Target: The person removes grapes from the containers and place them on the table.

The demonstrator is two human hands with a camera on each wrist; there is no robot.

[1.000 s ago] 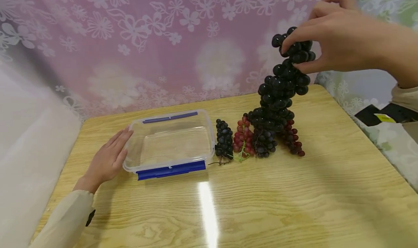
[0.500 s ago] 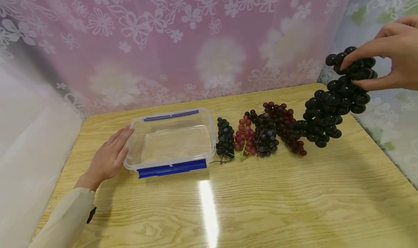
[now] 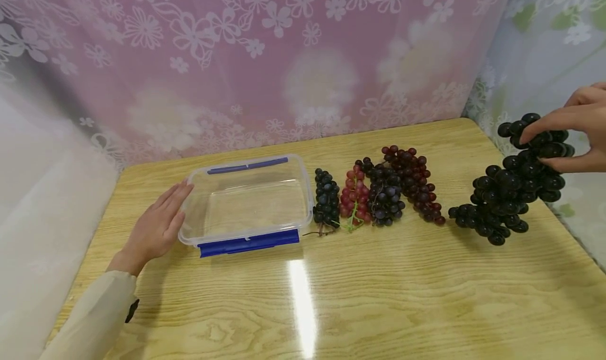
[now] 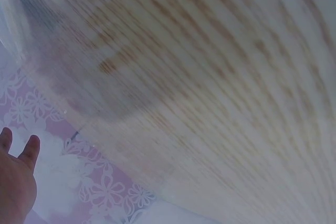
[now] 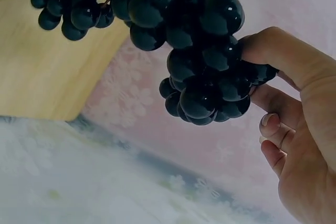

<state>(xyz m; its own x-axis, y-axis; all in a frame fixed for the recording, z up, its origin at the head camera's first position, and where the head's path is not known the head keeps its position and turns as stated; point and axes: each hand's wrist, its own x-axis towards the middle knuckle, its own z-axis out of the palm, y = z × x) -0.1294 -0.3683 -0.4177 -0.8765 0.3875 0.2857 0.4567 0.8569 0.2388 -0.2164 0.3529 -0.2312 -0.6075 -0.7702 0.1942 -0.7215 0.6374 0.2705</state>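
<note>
At the right of the head view, my right hand [image 3: 582,131] pinches a large bunch of black grapes [image 3: 516,181] near its upper end. The bunch slants down to the left, its lower tip close over the table. In the right wrist view, the thumb and forefinger press the grapes [image 5: 199,77] while the other fingers curl below. My left hand [image 3: 153,226] rests with straight fingers against the left side of a clear plastic container [image 3: 255,205] with blue clasps. Only part of the left hand [image 4: 16,182] shows in the left wrist view.
Between the container and the held bunch lie a blue-black grape bunch [image 3: 326,197], a red one [image 3: 354,197], a dark one [image 3: 385,197] and a dark red one [image 3: 416,183]. The wooden table [image 3: 379,297] ends at a floral curtain [image 3: 284,86] behind.
My right hand has carried the black grapes right and downward, away from the other bunches, uncovering the dark red one. The left hand has stayed at the container.
</note>
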